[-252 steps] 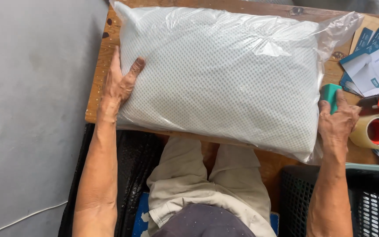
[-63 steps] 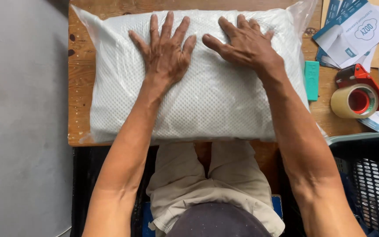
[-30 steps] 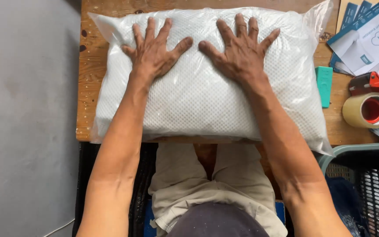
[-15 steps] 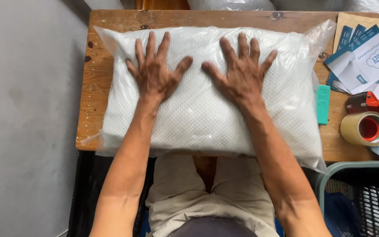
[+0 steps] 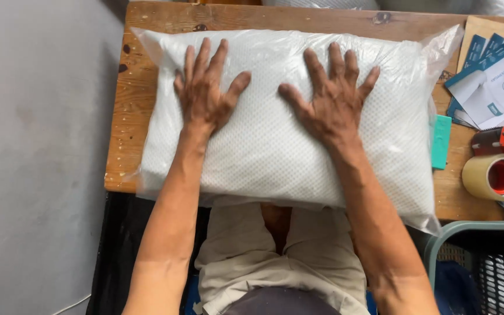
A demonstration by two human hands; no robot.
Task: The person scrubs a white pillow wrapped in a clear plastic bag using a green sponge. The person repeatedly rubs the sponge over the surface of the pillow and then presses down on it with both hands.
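step: while both palms lie flat, the bagged pillow (image 5: pixel 287 122) is pressed down, likely expelling air
left hand (image 5: pixel 205 96): splayed, grasping nothing
right hand (image 5: pixel 333 102): splayed, grasping nothing
pillow: on tabletop (image 5: pixel 125 140), tape roll (image 5: pixel 496 178) right of it
next: bag's open end needs gathering, judged

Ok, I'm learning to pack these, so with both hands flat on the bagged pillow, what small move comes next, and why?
Probably slide both palms toward the open bag end at the right, pushing air out. The left hand and right hand press flat on the white dimpled pillow in its clear plastic bag, whose loose end flares near the tan tape roll in its red dispenser.
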